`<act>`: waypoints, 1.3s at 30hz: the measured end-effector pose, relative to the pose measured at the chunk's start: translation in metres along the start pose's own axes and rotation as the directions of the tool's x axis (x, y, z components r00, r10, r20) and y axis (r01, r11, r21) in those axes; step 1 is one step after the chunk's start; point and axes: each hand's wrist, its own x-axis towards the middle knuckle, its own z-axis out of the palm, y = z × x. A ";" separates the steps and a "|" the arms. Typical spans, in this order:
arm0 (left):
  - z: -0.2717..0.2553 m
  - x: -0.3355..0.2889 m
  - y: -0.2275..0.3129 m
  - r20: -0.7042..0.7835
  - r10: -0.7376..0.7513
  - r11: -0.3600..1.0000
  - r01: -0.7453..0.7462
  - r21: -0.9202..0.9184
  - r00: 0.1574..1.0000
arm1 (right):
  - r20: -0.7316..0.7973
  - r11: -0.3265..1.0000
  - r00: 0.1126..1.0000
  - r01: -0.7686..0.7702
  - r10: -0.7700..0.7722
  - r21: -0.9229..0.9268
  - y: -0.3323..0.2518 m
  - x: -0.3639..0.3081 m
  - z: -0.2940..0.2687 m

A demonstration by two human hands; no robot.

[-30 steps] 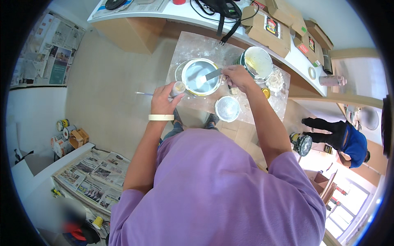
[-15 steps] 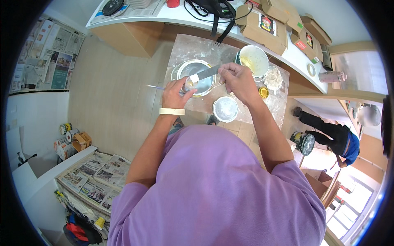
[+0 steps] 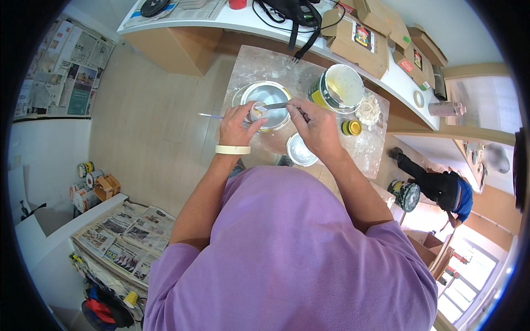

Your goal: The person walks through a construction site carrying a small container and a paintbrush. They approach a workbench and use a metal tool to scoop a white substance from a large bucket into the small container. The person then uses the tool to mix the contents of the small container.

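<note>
Newspapers (image 3: 63, 63) cover the floor at the far left, and more newspaper sheets (image 3: 118, 243) lie on a low white ledge at the lower left, with a few small tins (image 3: 88, 176) standing just beside them. A pale wood floor (image 3: 149, 110) runs between these and the desk.

Moving right, the left hand (image 3: 236, 126), a roll of masking tape (image 3: 232, 149) worn on its wrist, is closed around a small pot (image 3: 256, 112), and a thin stick pokes out to the left from that hand. The pot is held just above a round metal bowl (image 3: 268, 94) that stands on the paint-smeared desk (image 3: 248, 60). The right hand (image 3: 316, 126) grips a putty knife (image 3: 276, 106) by its handle; the flat blade points left and its tip meets the mouth of the small pot.

Below the right hand, a round tin lid (image 3: 301, 150) lies on the desk. Further right, an open paint can (image 3: 338, 87) with pale contents stands upright, just beside a lump of white rag (image 3: 369, 110) and a small yellow-lidded jar (image 3: 351, 127).

Behind the desk, a long white counter (image 3: 221, 16) carries a black bag with straps (image 3: 295, 11) and several cardboard boxes (image 3: 359, 38). At the far right, another person (image 3: 441, 187) in dark clothes and blue bends over near a round power tool (image 3: 407, 194).
</note>
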 end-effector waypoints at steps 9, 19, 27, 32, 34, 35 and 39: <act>0.000 0.003 -0.002 0.005 0.031 0.999 -0.031 0.023 0.999 | 0.003 0.976 0.981 0.193 -0.193 -0.102 0.010 0.000 0.010; 0.004 0.004 -0.004 -0.002 0.042 0.999 -0.042 0.009 0.999 | 0.035 0.951 0.964 0.265 -0.263 -0.157 0.012 0.002 0.012; 0.005 0.001 -0.005 0.005 0.027 0.999 -0.027 0.019 1.000 | 0.038 0.960 0.969 0.248 -0.246 -0.126 0.014 0.002 0.015; 0.002 -0.001 -0.003 0.013 0.002 1.000 -0.002 0.007 1.000 | 0.029 0.976 0.980 0.198 -0.196 -0.093 0.014 0.001 0.017; 0.003 -0.002 -0.004 0.015 -0.004 1.000 0.004 0.000 1.000 | 0.013 0.982 0.983 0.182 -0.182 -0.054 0.013 -0.001 0.017; 0.003 -0.003 -0.005 0.016 -0.007 1.000 0.007 -0.001 1.000 | 0.020 0.983 0.984 0.176 -0.175 -0.057 0.014 -0.001 0.018; 0.001 -0.004 -0.006 0.018 -0.010 1.000 0.011 -0.003 1.000 | 0.010 0.994 0.994 0.106 -0.106 -0.003 0.016 -0.003 0.021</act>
